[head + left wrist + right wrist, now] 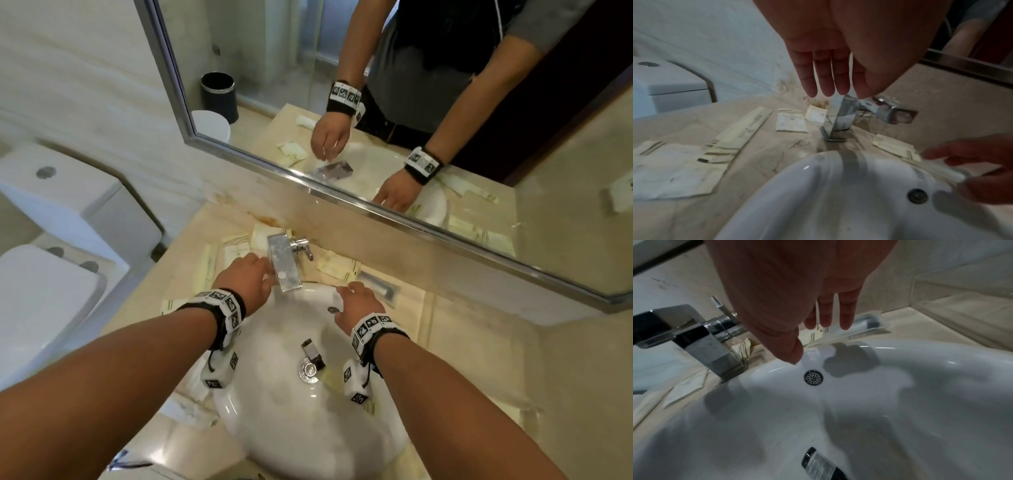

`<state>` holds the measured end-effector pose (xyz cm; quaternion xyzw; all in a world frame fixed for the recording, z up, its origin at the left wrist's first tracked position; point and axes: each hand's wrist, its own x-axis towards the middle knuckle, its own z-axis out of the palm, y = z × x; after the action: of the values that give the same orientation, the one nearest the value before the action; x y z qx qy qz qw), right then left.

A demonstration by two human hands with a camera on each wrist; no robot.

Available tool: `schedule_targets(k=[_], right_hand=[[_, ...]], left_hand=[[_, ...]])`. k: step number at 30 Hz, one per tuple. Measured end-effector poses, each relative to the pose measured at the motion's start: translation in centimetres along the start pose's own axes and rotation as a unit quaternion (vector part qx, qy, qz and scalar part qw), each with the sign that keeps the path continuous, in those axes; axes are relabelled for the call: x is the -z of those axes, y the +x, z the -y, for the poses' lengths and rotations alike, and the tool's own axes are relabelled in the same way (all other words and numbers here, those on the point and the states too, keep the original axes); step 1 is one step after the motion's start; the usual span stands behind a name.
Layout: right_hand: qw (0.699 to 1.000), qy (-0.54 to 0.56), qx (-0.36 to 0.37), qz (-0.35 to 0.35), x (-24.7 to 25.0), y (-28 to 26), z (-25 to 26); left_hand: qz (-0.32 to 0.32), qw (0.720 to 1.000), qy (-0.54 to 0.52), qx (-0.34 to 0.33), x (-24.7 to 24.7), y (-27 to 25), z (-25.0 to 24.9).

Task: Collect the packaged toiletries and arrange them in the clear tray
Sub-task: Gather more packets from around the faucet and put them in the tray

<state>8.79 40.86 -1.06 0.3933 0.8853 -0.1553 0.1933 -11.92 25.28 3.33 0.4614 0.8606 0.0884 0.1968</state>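
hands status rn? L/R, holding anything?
Left hand: open, fingers straight, holding nothing, above the faucet.
Right hand: open, holding nothing, over the sink.

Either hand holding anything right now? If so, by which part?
Nothing held. The left hand is open beside the faucet; the right hand, fingers straight, reaches over the clear packet behind the sink rim, with no grip on it.
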Motion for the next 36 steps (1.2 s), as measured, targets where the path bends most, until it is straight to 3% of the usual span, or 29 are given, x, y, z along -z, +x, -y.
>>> schedule_targets(k=[11, 19, 28, 36], right_hand=[[0.999, -0.006, -0.001, -0.043, 0.0, 7.9, 2.3], [0.999, -0.029, -0.029, -0.001, -0.4, 10.6, 2.9], [0.989, -0.139, 0.035, -0.031, 0.6, 11.7, 2.6], [0.990, -0.132, 0.054, -0.017, 1.3, 12.2, 2.8]], left_hand=[[0.036, 0.997, 0.028, 0.068, -1.5, 5.5, 4.0], [0.074, 0.993, 0.076, 0.048, -2.6, 9.2, 5.4], [0.089, 0.988, 0.130, 0.009, -3.0, 14.7, 6.7], [0.103, 0.982, 0.161, 0.008, -4.2, 17.4, 6.3]])
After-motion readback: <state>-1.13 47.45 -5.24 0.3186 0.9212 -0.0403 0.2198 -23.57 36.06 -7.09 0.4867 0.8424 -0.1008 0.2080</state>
